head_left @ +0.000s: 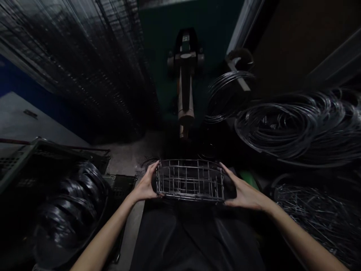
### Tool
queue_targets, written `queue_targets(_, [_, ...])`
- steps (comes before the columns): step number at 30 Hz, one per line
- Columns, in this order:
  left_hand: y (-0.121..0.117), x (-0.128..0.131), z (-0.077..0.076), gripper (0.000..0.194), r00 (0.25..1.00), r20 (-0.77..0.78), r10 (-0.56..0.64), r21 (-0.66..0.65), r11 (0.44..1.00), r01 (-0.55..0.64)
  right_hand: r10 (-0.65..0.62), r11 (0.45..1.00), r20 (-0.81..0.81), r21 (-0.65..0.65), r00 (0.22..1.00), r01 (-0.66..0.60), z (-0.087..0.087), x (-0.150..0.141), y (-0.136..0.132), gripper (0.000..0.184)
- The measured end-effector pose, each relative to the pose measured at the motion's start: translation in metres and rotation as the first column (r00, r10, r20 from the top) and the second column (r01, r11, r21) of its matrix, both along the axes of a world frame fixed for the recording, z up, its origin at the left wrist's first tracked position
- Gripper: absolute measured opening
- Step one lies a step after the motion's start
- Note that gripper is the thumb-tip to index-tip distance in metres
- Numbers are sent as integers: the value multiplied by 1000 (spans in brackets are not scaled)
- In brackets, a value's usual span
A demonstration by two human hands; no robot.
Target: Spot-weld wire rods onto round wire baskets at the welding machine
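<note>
Between my two hands is a small wire basket (pixel 186 180), a rectangular grid of thin metal rods, held above the dark cloth (pixel 194 233) over my lap. My left hand (pixel 147 183) grips its left end, thumb at the lower near corner and fingers at the upper far corner. At the right end my right hand (pixel 242 188) clasps it the same way, fingers on the top corner and thumb low. Straight ahead of the basket stands a machine (pixel 185 82) with a pale arm pointing toward me.
Wire rings fill a dark tub (pixel 50 256) at left, beside a green crate (pixel 17 177). Large wire coils (pixel 282 124) lie at right, above a container of loose wire pieces (pixel 316 210). More wire loops (pixel 225 90) hang near the machine. Wire grids (pixel 84 67) are stacked at upper left.
</note>
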State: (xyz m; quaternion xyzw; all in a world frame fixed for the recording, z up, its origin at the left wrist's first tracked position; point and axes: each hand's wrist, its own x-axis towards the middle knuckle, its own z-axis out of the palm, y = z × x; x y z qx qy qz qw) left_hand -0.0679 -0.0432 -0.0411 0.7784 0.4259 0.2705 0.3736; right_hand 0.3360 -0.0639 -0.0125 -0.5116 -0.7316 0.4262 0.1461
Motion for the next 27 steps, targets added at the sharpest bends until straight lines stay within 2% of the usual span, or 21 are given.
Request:
queue_targets(3, [32,0,17,124,999,-5,-32,70,997,32,-26,999,-23,20,999,26,4,-1,24,119])
queue_targets(6, [63,4,24,125,998,-14,-64,140,988,65,-42,998,-27,40,999,43,3,-1,52,118])
queue_targets(12, [98,5,18,128,997,22,-71,166,984,66,-29,997,-35,77,999,31,0,3,90,118])
queue_targets(18, [136,8,21,131,993,80,-92,193,978,75,-15,994,-78,103,997,23,8,5,127,117])
queue_targets(22, [155,11,22,130,990,99,-96,190,979,76,-21,999,-104,43,994,26,10,8,149,119])
queue_targets(27, [164,13,21,131,992,104,-77,175,983,58,-30,999,-159,-14,987,28,9,11,164,123])
